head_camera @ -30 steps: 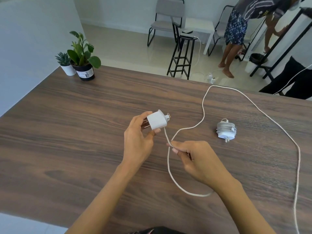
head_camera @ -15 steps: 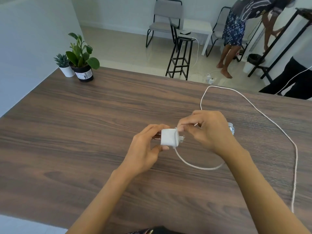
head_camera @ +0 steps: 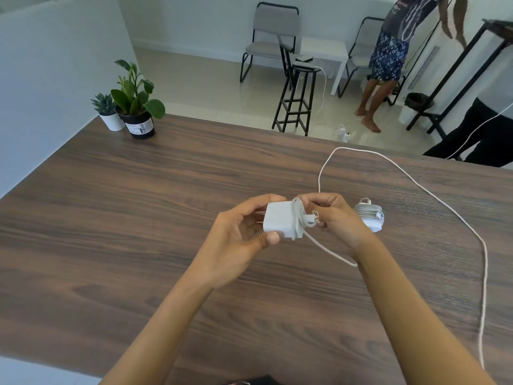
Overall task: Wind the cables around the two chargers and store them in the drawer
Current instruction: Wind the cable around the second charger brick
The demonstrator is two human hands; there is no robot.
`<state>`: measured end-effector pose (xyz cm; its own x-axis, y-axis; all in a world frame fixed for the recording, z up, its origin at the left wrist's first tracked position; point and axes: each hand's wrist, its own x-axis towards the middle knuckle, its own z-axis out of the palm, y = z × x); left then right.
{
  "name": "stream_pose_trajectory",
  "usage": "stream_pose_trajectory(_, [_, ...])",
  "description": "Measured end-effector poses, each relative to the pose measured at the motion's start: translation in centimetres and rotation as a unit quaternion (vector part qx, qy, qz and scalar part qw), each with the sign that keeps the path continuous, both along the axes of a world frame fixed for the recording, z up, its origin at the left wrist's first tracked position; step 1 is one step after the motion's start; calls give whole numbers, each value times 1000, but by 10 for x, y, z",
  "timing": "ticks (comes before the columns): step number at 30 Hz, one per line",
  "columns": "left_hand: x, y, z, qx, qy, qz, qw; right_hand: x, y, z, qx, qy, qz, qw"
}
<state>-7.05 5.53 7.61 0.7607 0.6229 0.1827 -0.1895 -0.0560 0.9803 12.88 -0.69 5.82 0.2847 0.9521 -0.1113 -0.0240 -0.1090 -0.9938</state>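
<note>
Gripping the white charger above the wooden table, the left hand is closed on it; its cable, one turn laid around, is pinched by the right hand, and the already wound charger is seen just beyond

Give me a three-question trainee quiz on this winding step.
1. True or false: the left hand holds the charger.
2. Which lies beside the right hand? A) a wound charger B) a phone C) scissors
3. Fill in: most of the loose cable lies on the ____.

Key: 1 true; 2 A; 3 table.
</note>
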Motion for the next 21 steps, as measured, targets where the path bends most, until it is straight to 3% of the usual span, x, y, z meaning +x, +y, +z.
stream_pose_trajectory(6, [12, 12, 16, 31, -32, 170, 984, -23, -8, -37, -51, 102, -59, 992])
stream_pose_trajectory(8, [18, 17, 16, 46, -9, 224, 973, -37, -10, -45, -30, 84, -102, 991])
stream_pose_trajectory(11, [27, 24, 10, 65, 31, 296, 952, -54, -14, -46, 35, -140, -174, 974])
stream_pose_trajectory(14, [34, 31, 3, 132, 79, 337, 929, -63, -23, -31, 95, -386, -160, 904])
stream_pose_trajectory(21, [35, 35, -10, 297, 135, 309, 893, -55, -36, 25, 104, -526, -92, 839])
